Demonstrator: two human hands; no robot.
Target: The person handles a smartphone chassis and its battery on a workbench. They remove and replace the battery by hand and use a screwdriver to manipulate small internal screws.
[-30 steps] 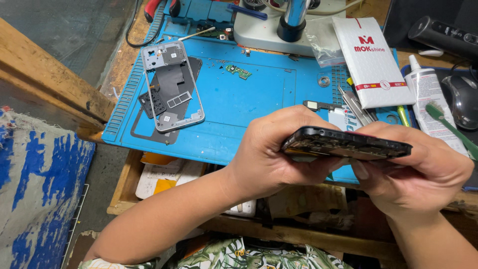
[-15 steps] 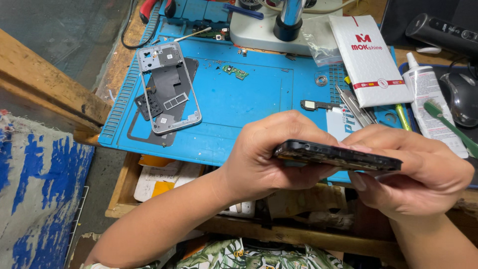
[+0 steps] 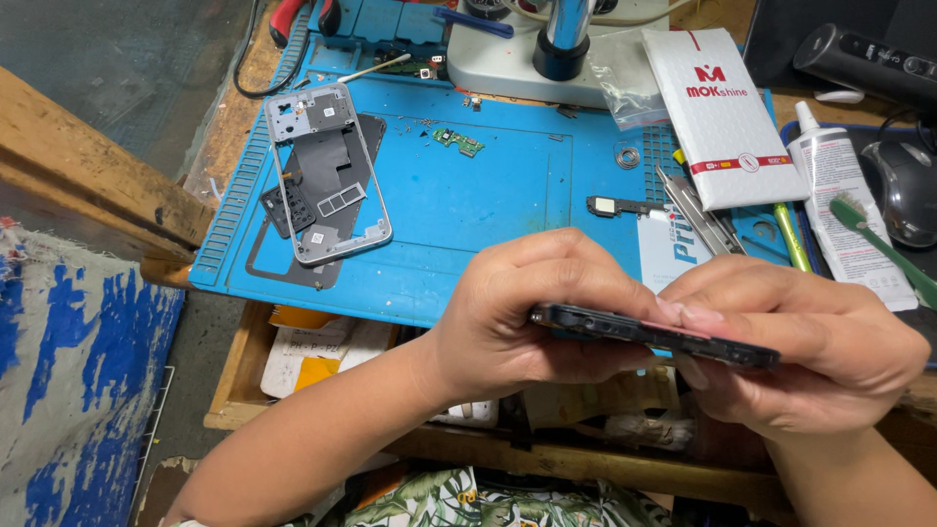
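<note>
Holding the black phone (image 3: 654,334) edge-on in both grips: left hand (image 3: 532,317) clamps one end, right hand (image 3: 800,351) the other. Since a second ago it has dropped slightly toward the tabletop's (image 3: 478,185) near edge; pressing appears ongoing.

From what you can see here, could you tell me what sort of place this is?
Most likely a phone repair bench. Both hands, left hand and right hand, grip a dark phone edge-on above a blue work mat, where a stripped phone frame lies beside a small circuit board and tweezers.
</note>
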